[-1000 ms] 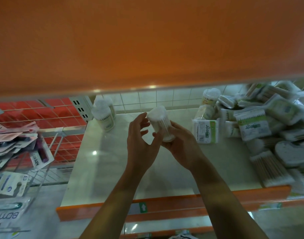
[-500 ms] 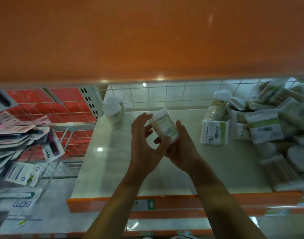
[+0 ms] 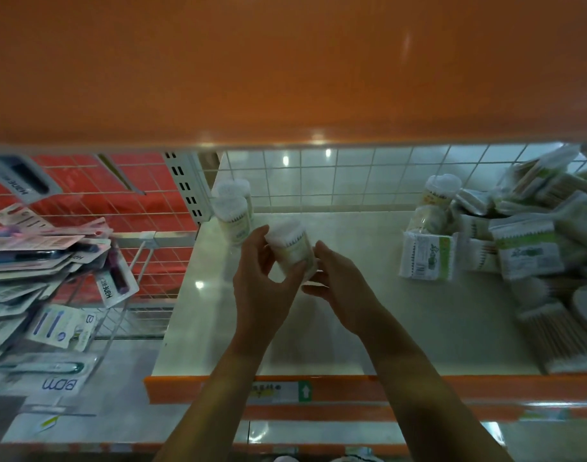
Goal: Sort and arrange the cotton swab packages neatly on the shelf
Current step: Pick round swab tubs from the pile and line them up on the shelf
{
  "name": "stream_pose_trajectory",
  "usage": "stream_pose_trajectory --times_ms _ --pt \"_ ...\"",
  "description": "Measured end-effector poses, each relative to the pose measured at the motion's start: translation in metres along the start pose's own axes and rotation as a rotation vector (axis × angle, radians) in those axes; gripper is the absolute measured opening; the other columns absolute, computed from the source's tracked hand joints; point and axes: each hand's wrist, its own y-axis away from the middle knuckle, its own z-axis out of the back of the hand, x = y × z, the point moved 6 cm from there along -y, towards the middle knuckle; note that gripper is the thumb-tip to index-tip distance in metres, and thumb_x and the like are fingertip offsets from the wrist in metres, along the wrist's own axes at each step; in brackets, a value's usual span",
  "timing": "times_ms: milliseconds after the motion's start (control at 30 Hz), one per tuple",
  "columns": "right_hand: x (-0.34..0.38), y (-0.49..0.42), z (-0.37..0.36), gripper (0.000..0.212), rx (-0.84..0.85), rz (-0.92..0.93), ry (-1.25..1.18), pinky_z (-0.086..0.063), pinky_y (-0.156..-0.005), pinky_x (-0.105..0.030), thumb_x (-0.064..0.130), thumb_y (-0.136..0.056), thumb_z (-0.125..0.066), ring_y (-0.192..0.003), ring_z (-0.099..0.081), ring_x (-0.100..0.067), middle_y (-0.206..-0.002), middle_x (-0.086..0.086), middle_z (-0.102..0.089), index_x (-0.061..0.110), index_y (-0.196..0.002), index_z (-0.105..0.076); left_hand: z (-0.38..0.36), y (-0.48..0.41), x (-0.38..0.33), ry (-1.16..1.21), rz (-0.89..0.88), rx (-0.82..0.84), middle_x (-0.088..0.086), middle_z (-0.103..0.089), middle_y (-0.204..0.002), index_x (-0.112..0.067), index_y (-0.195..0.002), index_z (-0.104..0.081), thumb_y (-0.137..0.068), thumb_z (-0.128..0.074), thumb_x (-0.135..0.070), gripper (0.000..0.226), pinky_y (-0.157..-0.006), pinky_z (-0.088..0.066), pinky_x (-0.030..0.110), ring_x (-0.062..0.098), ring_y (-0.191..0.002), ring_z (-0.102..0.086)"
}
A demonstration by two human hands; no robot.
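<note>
Far left of the held tub, a wire rack carries a slumped stack of carded packs, some of them hanging over its rail. Closer in, behind and just left of the held tub, two round tubs of cotton swabs stand upright one behind the other, in the back corner of the shelf against the wire grid back.

Now the left hand: its fingers curl over the tub's left side and the thumb presses in from the front, pinching it. And there is the held tub itself, a clear round tub with white swab tips showing at the top, tilted a little, up above the pale shelf surface between both hands. The right hand meets it from the right, thumb laid along the tub's side and the other fingers curled under its lower end.

Well to the right of the held tub, a flat bag of swabs with a green edge and a barcode stands on the shelf. Behind that bag another tub stands upright. Farthest right of the held tub, a jumbled heap of swab packages spills across the shelf end.
</note>
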Motion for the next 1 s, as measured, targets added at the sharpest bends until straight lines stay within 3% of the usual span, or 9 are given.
stream_pose_trajectory --times_ms 167,300,467,700,867,1000 --pt "-0.004 -0.002 -0.007 0.026 -0.07 -0.006 0.113 -0.048 -0.094 -0.036 0.034 -0.095 -0.048 -0.105 -0.06 -0.018 -0.114 -0.005 -0.062 0.019 -0.116 -0.056 0.028 -0.01 0.019 -0.163 0.009 -0.122 -0.001 -0.054 -0.127 -0.007 -0.134 -0.042 -0.072 -0.082 -0.014 0.074 -0.086 -0.053 0.023 0.014 -0.11 -0.06" --pt "-0.004 -0.003 -0.011 0.032 -0.098 0.016 0.221 -0.051 -0.09 -0.031 0.029 -0.092 -0.056 -0.1 -0.061 -0.011 -0.106 0.003 -0.063 0.017 -0.123 -0.056 0.048 -0.019 0.041 -0.21 0.066 -0.194 0.011 -0.057 -0.128 -0.006 -0.133 -0.041 -0.074 -0.08 -0.011 0.071 -0.088 -0.054 0.035 0.023 -0.111 -0.06" --pt "-0.006 -0.003 -0.015 0.033 -0.108 0.036 0.302 -0.05 -0.093 -0.032 0.03 -0.091 -0.058 -0.104 -0.06 -0.01 -0.113 0.002 -0.062 0.02 -0.122 -0.056 0.057 -0.03 0.064 -0.293 0.065 -0.178 0.012 -0.057 -0.125 -0.006 -0.131 -0.042 -0.079 -0.077 -0.014 0.062 -0.085 -0.055 0.046 0.024 -0.111 -0.059" --pt "-0.006 -0.005 -0.017 0.034 -0.125 0.046 0.345 -0.05 -0.095 -0.033 0.029 -0.09 -0.059 -0.105 -0.059 -0.011 -0.113 0.002 -0.062 0.019 -0.122 -0.057 0.057 -0.036 0.066 -0.3 0.053 -0.115 0.015 -0.055 -0.13 -0.004 -0.134 -0.039 -0.074 -0.079 -0.008 0.073 -0.085 -0.051 0.028 0.026 -0.112 -0.058" --pt "-0.006 -0.004 -0.017 0.035 -0.13 0.046 0.369 -0.05 -0.095 -0.033 0.028 -0.091 -0.058 -0.105 -0.059 -0.013 -0.115 -0.001 -0.062 0.016 -0.123 -0.056 0.056 -0.04 0.068 -0.312 0.066 -0.108 0.016 -0.054 -0.131 -0.003 -0.134 -0.04 -0.074 -0.078 -0.006 0.072 -0.085 -0.048 0.025 0.027 -0.114 -0.058" --pt "-0.006 -0.004 -0.017 0.035 -0.131 0.034 0.373 -0.05 -0.094 -0.032 0.027 -0.091 -0.058 -0.105 -0.059 -0.014 -0.114 -0.001 -0.062 0.015 -0.124 -0.056 0.056 -0.04 0.069 -0.318 0.102 -0.122 0.014 -0.054 -0.132 -0.003 -0.135 -0.039 -0.075 -0.078 -0.008 0.072 -0.084 -0.045 0.022 0.015 -0.112 -0.054"
